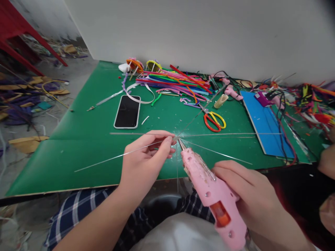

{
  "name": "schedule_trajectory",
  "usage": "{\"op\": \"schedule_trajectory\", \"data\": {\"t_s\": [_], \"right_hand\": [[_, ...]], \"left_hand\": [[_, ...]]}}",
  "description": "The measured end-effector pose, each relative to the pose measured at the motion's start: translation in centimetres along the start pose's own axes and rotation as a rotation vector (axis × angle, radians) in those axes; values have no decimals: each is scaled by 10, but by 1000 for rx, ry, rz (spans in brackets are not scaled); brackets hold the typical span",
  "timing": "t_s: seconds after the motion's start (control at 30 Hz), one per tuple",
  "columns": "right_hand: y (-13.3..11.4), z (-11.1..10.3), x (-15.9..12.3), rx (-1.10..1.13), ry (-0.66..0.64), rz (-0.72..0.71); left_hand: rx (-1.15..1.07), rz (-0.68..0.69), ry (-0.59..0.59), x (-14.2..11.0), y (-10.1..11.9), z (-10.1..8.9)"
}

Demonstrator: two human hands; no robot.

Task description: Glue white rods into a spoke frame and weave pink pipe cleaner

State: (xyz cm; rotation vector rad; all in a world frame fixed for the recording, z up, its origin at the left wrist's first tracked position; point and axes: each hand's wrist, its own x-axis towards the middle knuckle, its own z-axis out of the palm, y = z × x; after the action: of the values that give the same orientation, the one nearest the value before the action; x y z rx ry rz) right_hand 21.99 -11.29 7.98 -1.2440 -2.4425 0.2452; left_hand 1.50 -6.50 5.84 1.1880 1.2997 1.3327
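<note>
Thin clear rods cross at one middle point and spread out like spokes over the green table. My left hand is closed, pinching them where they meet between thumb and fingertips. In my right hand is a pink hot glue gun, fingers wrapped round its handle. Its metal nozzle points up and left, right at the crossing of the rods; I cannot tell whether it touches them. Behind the rods lie scissors with one red and one yellow handle.
On the green table are a phone, a heap of coloured pipe cleaners, a white ribbon and a blue board. More pink glue guns with cables lie at the back. Another person's hand shows at right.
</note>
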Motion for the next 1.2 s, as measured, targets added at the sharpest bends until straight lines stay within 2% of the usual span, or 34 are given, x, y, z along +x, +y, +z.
{"op": "schedule_trajectory", "data": {"t_s": [0.17,0.47,0.67,0.9,1.2], "right_hand": [[0,-1,1,15,-40,11],[0,1,2,16,-25,-2],[0,1,2,27,-85,13],[-1,-1,2,1,-9,-18],[0,-1,3,6,-34,-12]], "left_hand": [[1,-30,6,1,0,1],[-10,-17,-6,1,0,1],[20,-19,-17,1,0,1],[11,-38,-11,0,1,1],[31,-35,2,0,3,2]]}}
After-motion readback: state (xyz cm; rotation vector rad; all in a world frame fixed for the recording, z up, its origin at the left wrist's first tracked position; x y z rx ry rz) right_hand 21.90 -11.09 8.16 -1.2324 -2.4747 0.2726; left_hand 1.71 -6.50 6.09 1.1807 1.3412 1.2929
